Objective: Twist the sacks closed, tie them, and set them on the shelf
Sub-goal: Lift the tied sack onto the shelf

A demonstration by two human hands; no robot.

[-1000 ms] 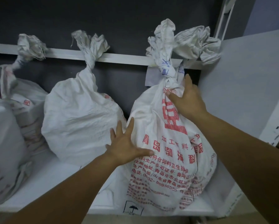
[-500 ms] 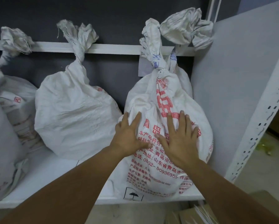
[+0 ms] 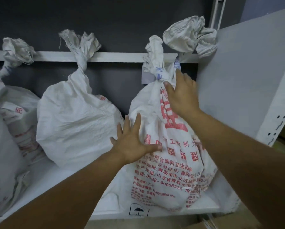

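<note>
My left hand (image 3: 131,143) lies flat, fingers spread, on the belly of the white woven plastic sack with red printed lettering (image 3: 174,171). My right hand (image 3: 182,98), fingers straight and gripping nothing, has climbed from the sack's front, where it lay beside the left half a second ago. It now rests on the twisted neck just under the knot (image 3: 160,76), upper centre-right of the frame. The sack stands on the white shelf board (image 3: 56,177) at lower right, just beside the pale grey side panel (image 3: 245,71). Its crumpled tied ends (image 3: 189,35) rise past the white back rail (image 3: 115,56). Left of it sit a plain white tied sack (image 3: 75,123) and, at the far left edge, another tied white sack with red marks (image 3: 14,109). I read the move as a last check: this sack is tied and shelved, and the pushing looks done. What remains, in my judgement, is to let go.
</note>
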